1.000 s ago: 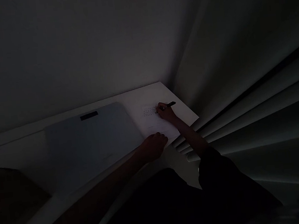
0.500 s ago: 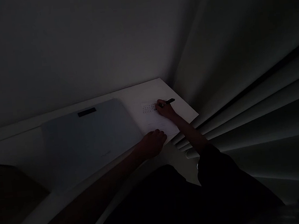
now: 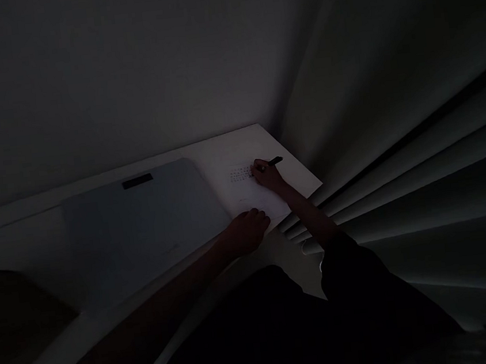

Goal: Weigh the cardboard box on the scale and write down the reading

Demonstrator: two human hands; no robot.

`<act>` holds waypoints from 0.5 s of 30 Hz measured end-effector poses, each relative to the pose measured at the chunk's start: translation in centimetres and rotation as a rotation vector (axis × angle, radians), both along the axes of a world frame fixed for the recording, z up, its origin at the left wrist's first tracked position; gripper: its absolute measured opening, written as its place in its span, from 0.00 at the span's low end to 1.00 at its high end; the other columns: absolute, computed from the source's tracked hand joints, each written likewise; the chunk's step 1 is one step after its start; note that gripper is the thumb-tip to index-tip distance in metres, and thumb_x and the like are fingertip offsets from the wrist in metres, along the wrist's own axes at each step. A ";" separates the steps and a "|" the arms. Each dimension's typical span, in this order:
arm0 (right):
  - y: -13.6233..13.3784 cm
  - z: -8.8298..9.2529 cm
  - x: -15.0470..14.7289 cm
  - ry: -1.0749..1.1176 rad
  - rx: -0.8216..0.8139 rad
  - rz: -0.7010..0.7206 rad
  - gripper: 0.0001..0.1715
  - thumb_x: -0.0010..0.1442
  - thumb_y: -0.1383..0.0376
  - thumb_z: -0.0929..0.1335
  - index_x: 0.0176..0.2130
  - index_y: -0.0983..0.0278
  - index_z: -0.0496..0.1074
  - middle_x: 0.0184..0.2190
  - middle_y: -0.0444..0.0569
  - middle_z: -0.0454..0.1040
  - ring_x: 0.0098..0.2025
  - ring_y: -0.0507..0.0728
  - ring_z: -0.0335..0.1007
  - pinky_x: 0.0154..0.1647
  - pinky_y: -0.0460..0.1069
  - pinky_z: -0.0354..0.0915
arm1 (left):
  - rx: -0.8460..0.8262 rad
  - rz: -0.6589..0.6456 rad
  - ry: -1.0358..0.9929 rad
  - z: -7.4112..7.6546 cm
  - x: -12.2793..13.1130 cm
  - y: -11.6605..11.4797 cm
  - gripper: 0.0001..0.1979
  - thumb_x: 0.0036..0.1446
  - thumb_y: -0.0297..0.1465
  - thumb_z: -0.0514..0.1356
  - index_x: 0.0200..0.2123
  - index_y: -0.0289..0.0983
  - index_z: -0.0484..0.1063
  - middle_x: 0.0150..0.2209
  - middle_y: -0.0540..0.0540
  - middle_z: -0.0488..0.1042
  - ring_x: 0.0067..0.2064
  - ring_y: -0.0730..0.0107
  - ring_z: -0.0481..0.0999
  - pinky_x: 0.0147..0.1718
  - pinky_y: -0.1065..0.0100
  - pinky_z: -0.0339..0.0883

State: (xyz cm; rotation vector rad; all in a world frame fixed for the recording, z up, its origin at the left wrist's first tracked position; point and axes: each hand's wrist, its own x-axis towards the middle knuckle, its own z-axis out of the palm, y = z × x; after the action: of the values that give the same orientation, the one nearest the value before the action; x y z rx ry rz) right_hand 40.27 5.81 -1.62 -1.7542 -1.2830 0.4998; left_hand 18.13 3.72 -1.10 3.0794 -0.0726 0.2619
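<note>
Dim scene. Nearest, short of the paper sheet: dark clothing (image 3: pixel 262 330). Left hand (image 3: pixel 250 231) at the sheet's near edge, fingers bent; can't tell if its grip closes on anything. Paper sheet (image 3: pixel 250 193) lies flat on the white worktop (image 3: pixel 295 175). Several rows of small dark marks (image 3: pixel 240 174) across its far part, plus fainter marks nearer; looks like writing, too small and dim to read. Right hand (image 3: pixel 268 177) over the sheet's far right part, grip clamped on black pen (image 3: pixel 275 160), tilted, lower end by the rows; any label on it unreadable. Left of the sheet: blue-grey mat (image 3: pixel 144 233), dark strip (image 3: pixel 137 181) near its far edge, lettering can't be made out. Right of the sheet: folded curtain (image 3: pixel 394 131). Beyond the sheet: plain wall (image 3: pixel 127 72).
</note>
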 end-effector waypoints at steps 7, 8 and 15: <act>0.0 0.3 -0.2 -0.022 0.026 -0.014 0.17 0.60 0.54 0.61 0.26 0.63 0.57 0.20 0.42 0.59 0.25 0.50 0.58 0.28 0.45 0.55 | 0.010 -0.006 -0.025 -0.3 0.0 0.0 0.09 0.63 0.26 0.52 0.44 0.34 0.69 0.46 0.39 0.70 0.46 0.59 0.68 0.37 0.62 0.62; 0.0 0.4 -0.3 -0.016 0.022 -0.012 0.17 0.60 0.55 0.61 0.26 0.63 0.57 0.20 0.42 0.58 0.25 0.50 0.57 0.27 0.45 0.55 | 0.010 -0.004 -0.026 -0.2 0.0 0.0 0.09 0.63 0.26 0.52 0.44 0.34 0.69 0.45 0.39 0.70 0.45 0.59 0.68 0.37 0.62 0.62; -0.1 0.8 -0.4 -0.027 0.024 -0.004 0.18 0.60 0.54 0.61 0.26 0.62 0.56 0.19 0.41 0.58 0.25 0.50 0.57 0.28 0.45 0.56 | -0.006 0.007 0.029 0.4 0.1 -0.1 0.09 0.63 0.26 0.52 0.45 0.34 0.69 0.45 0.38 0.70 0.46 0.59 0.68 0.39 0.63 0.63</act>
State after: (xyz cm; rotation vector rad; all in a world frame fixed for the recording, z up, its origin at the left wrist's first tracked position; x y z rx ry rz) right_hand 39.92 5.68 -0.87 -1.7489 -1.2984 0.4585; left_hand 18.21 3.60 -0.71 3.0769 -0.0602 0.2166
